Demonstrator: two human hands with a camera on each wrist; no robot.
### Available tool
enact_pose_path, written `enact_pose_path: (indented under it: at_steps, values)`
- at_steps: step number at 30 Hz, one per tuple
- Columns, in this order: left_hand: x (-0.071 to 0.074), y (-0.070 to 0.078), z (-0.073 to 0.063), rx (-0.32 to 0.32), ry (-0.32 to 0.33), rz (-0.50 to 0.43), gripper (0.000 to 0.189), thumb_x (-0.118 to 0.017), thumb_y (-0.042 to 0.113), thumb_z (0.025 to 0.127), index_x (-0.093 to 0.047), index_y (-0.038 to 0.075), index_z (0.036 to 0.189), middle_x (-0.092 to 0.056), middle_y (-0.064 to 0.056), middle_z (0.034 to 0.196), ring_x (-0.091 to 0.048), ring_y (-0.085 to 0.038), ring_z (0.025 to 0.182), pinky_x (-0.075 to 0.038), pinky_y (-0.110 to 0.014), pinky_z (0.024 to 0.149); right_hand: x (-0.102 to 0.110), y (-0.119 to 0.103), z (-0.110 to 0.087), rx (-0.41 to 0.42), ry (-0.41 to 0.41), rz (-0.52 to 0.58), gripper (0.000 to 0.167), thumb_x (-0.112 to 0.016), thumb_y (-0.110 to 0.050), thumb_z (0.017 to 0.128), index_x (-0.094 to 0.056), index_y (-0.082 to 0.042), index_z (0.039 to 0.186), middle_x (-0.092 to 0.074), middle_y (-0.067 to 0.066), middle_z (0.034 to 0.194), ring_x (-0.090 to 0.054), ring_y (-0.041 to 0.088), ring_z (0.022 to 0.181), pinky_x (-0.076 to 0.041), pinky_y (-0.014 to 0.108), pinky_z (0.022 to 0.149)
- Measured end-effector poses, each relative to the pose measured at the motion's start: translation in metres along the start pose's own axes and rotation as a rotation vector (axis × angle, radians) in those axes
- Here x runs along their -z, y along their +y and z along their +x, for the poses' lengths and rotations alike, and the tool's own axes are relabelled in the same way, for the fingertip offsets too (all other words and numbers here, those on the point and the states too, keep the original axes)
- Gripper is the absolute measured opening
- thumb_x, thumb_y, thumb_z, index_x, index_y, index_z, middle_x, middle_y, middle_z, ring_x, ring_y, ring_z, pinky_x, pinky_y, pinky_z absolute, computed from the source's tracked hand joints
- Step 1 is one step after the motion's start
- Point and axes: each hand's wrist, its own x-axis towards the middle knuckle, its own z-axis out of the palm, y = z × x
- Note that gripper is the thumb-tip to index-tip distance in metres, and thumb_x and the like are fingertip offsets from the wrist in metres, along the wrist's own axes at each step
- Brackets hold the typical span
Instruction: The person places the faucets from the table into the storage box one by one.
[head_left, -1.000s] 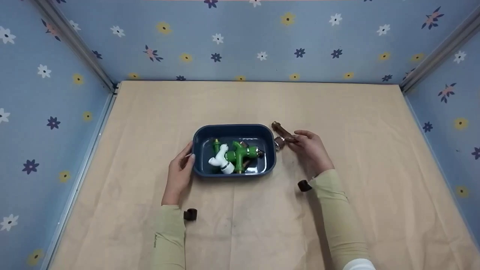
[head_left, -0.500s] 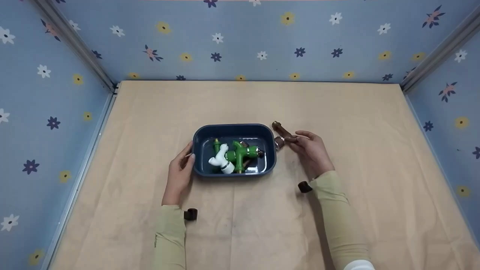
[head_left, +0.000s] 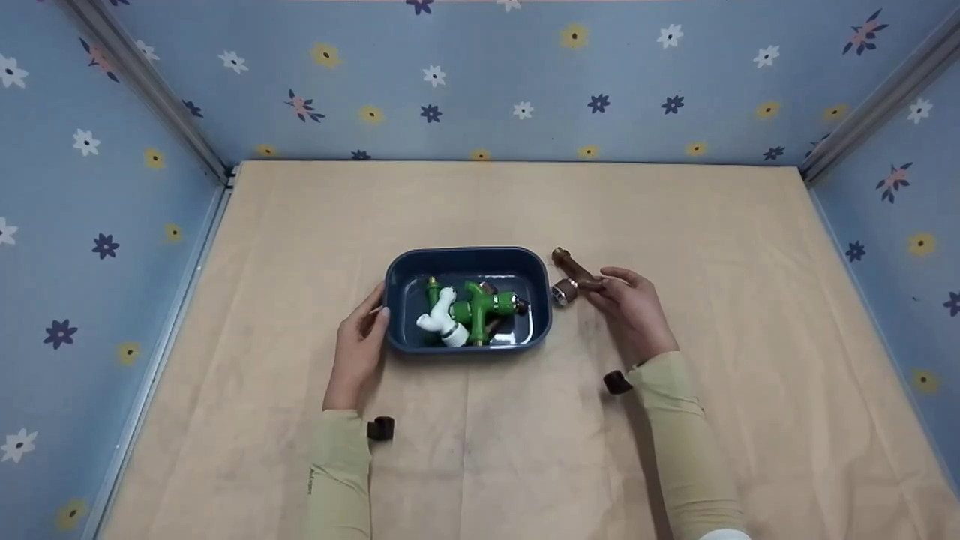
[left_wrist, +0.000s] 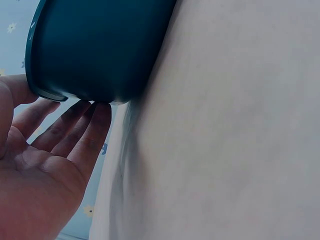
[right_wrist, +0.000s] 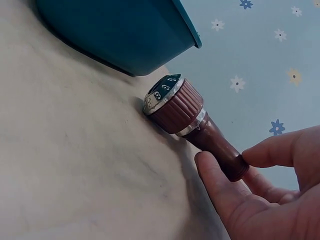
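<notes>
A blue plastic bin (head_left: 469, 351) stands on the cloth-covered table with white and green faucets inside. My left hand (head_left: 358, 349) rests against its left end; in the left wrist view its fingertips (left_wrist: 102, 112) touch the outer wall, fingers nearly straight. Just right of the bin lies a brown faucet (head_left: 574, 266) with a ribbed collar. My right hand (head_left: 634, 307) pinches one end of this faucet between thumb and fingers, plain in the right wrist view. A narrow gap parts the faucet's collar (right_wrist: 177, 107) from the bin wall.
Inside the bin, a white faucet (head_left: 444, 322) lies partly over green faucets (head_left: 480, 315), with brown parts half hidden underneath. Beige cloth (head_left: 465, 465) covers the table. Flowered blue panels (head_left: 495, 75) enclose its back and sides.
My right hand has shifted slightly right and toward me with the brown faucet, drawing it away from the bin's right end. The left hand and the bin have stayed put.
</notes>
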Motion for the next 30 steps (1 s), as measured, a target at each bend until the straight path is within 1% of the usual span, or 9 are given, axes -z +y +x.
enact_pose_path:
  at_steps: [2,8,10,13,16,19,23,26,30]
  values:
    - [0.0,0.004,-0.001,0.011,-0.008,0.001,0.044,-0.049,0.013,0.101,-0.044,0.015,0.144,-0.045,0.002,0.144,-0.047,-0.017,0.126,-0.037,-0.031,0.105,0.003,0.001,-0.002,0.002,0.012,0.014,0.039,-0.039,0.006,0.097,-0.035,0.016,0.134,-0.047,0.028,0.117,-0.064,0.025,0.099,-0.046,0.036,0.097]
    - [0.001,0.027,-0.005,0.013,-0.03,0.014,0.046,-0.048,0.007,0.101,-0.039,0.003,0.145,-0.041,-0.01,0.147,-0.043,-0.027,0.129,-0.037,-0.039,0.105,0.012,0.002,-0.01,0.02,0.022,0.021,0.039,-0.04,0.005,0.097,-0.034,0.017,0.134,-0.049,0.027,0.115,-0.065,0.022,0.097,-0.046,0.036,0.097]
    - [0.001,0.025,-0.005,0.015,-0.026,0.011,0.045,-0.048,0.007,0.101,-0.039,0.003,0.145,-0.041,-0.009,0.147,-0.043,-0.025,0.129,-0.036,-0.038,0.106,0.014,0.002,-0.014,0.024,0.021,0.021,0.039,-0.041,0.005,0.097,-0.035,0.017,0.134,-0.05,0.027,0.115,-0.065,0.022,0.096,-0.046,0.036,0.096]
    - [0.001,0.014,-0.002,0.02,-0.019,0.023,0.045,-0.048,0.011,0.101,-0.04,0.008,0.146,-0.041,-0.004,0.147,-0.044,-0.021,0.128,-0.036,-0.035,0.106,0.018,0.001,-0.019,0.029,0.015,0.008,0.04,-0.042,0.005,0.097,-0.035,0.017,0.134,-0.05,0.026,0.115,-0.065,0.02,0.095,-0.047,0.035,0.095]
    - [0.001,0.001,0.0,0.022,-0.007,0.019,0.045,-0.049,0.015,0.101,-0.042,0.014,0.146,-0.043,0.002,0.146,-0.046,-0.016,0.125,-0.036,-0.031,0.106,0.021,0.001,-0.023,0.038,0.014,-0.008,0.04,-0.043,0.005,0.096,-0.036,0.017,0.133,-0.053,0.024,0.112,-0.066,0.02,0.094,-0.048,0.034,0.094]
    - [0.0,-0.003,0.001,0.021,0.0,0.01,0.044,-0.049,0.017,0.101,-0.043,0.016,0.145,-0.044,0.003,0.145,-0.047,-0.015,0.123,-0.037,-0.031,0.104,0.025,0.001,-0.026,0.043,0.007,-0.011,0.04,-0.043,0.006,0.096,-0.034,0.018,0.133,-0.058,0.022,0.106,-0.066,0.02,0.094,-0.047,0.035,0.095]
    - [0.0,-0.002,0.001,0.022,0.003,0.008,0.044,-0.05,0.017,0.101,-0.044,0.018,0.144,-0.046,0.005,0.143,-0.048,-0.014,0.122,-0.038,-0.029,0.103,0.027,0.001,-0.032,0.047,0.008,-0.003,0.04,-0.044,0.006,0.096,-0.034,0.019,0.133,-0.062,0.02,0.101,-0.066,0.022,0.095,-0.047,0.037,0.095]
    - [0.001,0.01,-0.002,0.028,-0.009,0.002,0.044,-0.05,0.014,0.101,-0.043,0.013,0.144,-0.045,-0.001,0.144,-0.048,-0.017,0.122,-0.038,-0.031,0.104,0.028,0.001,-0.038,0.057,0.009,-0.015,0.041,-0.045,0.005,0.096,-0.035,0.018,0.133,-0.061,0.02,0.103,-0.066,0.022,0.095,-0.046,0.038,0.095]
    - [0.001,0.009,-0.002,0.031,-0.006,0.013,0.045,-0.05,0.015,0.101,-0.043,0.013,0.145,-0.045,0.001,0.144,-0.048,-0.016,0.123,-0.038,-0.031,0.104,0.029,0.0,-0.046,0.074,0.007,-0.038,0.04,-0.045,0.005,0.096,-0.037,0.018,0.132,-0.061,0.019,0.105,-0.066,0.02,0.094,-0.046,0.038,0.095]
